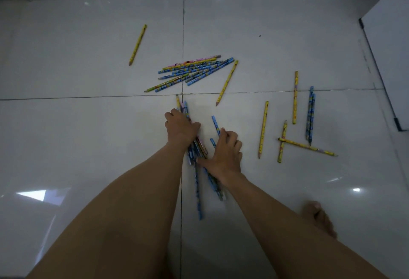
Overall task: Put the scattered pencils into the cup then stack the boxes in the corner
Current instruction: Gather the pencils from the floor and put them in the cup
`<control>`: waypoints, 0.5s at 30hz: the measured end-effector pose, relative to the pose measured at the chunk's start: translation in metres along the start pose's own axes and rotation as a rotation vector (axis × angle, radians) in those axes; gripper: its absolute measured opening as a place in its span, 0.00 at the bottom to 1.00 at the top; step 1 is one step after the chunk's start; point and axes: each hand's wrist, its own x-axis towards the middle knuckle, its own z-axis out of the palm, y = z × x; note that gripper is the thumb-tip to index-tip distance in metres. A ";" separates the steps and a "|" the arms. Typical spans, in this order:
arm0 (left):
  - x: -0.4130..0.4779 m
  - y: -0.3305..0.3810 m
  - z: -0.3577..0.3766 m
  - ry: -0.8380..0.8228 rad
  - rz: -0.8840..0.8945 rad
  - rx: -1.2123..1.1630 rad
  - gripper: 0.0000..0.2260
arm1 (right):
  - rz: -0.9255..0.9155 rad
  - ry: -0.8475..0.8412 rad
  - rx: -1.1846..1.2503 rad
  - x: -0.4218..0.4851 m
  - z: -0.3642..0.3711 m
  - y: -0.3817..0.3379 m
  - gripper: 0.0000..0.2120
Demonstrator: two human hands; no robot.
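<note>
Yellow and blue pencils lie scattered on a glossy tiled floor. My left hand (180,129) is closed around a bundle of pencils (198,146) in the middle of the floor. My right hand (225,152) rests on the same bundle from the right, its fingers over a blue pencil (215,125). A heap of pencils (192,71) lies farther away. One yellow pencil (137,44) lies alone at the far left. Several loose pencils (295,97) lie to the right. No cup and no boxes are in view.
A white board or door panel (389,57) with a dark frame stands at the right edge. A bare foot (318,216) is on the floor at the lower right. A wall runs along the far side.
</note>
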 end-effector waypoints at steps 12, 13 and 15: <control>0.001 -0.025 -0.011 0.106 -0.169 -0.055 0.19 | -0.107 0.043 -0.030 0.006 -0.010 0.005 0.20; -0.001 -0.025 -0.009 0.108 -0.171 -0.038 0.18 | -0.091 0.046 -0.016 0.006 -0.010 0.004 0.19; -0.005 -0.026 -0.006 0.113 -0.184 -0.012 0.17 | -0.037 0.035 -0.025 0.004 -0.009 -0.001 0.24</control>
